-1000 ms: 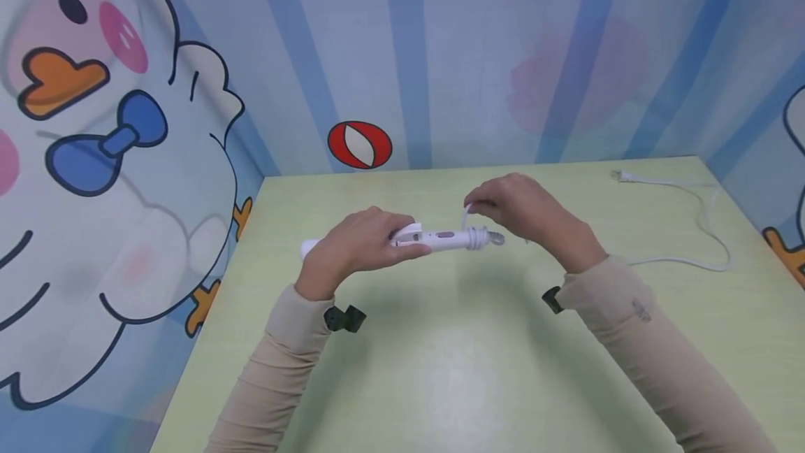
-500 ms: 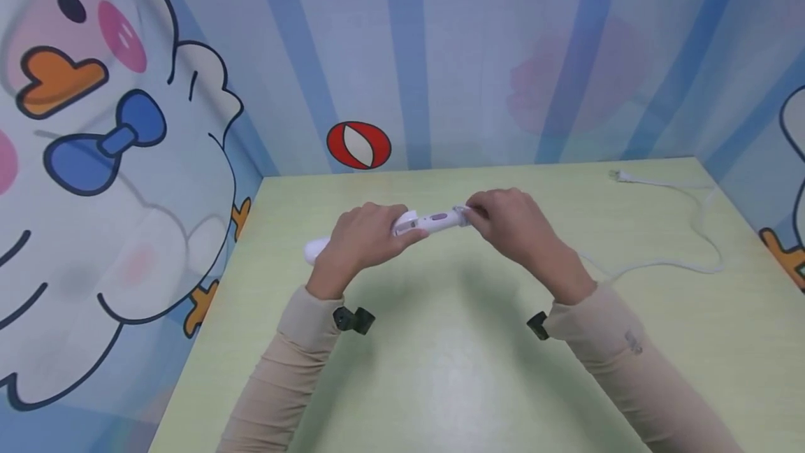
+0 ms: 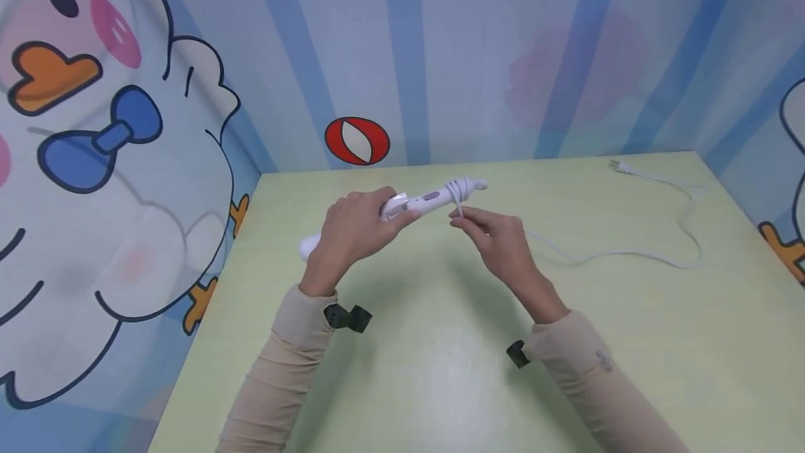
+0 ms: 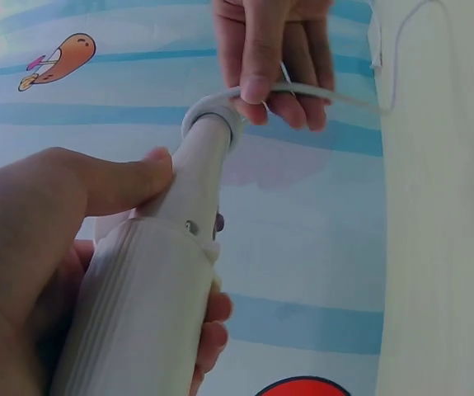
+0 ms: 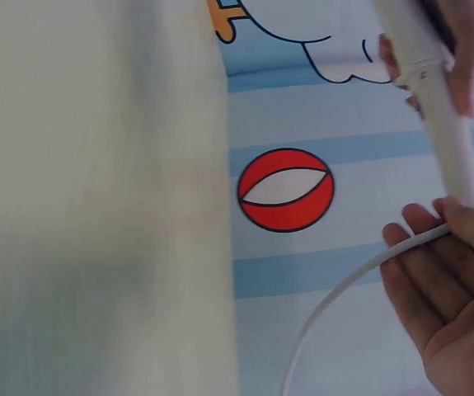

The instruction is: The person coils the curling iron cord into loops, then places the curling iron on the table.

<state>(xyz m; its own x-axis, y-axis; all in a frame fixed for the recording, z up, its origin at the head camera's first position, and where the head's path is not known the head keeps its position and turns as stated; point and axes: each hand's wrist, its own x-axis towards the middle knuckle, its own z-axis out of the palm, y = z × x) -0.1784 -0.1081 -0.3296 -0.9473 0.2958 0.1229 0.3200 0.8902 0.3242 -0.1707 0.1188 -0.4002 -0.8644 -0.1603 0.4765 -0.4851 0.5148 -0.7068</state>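
Note:
In the head view my left hand [image 3: 352,229] grips a white curling iron [image 3: 416,205] round its middle, holding it above the table. The thick end points left and the slim handle, with a purple-grey button, points up to the right. Several turns of white cord [image 3: 461,189] circle the handle near its tip. My right hand [image 3: 503,247] pinches the cord between thumb and fingers just below those turns. The left wrist view shows the thumb [image 4: 133,183] along the iron's body [image 4: 138,305]. In the right wrist view the free cord [image 5: 327,301] hangs in a curve from the right hand [image 5: 451,305].
The pale green table [image 3: 440,383] lies under both hands. The cord's loose length runs over its right side to a two-prong plug [image 3: 619,166] near the back edge. A wall with blue stripes and cartoon prints [image 3: 357,140] stands behind and at the sides.
My right hand has carried the cord round the handle, from above it to below. The iron's handle end has tilted upward, and the loose cord on the table has been drawn left.

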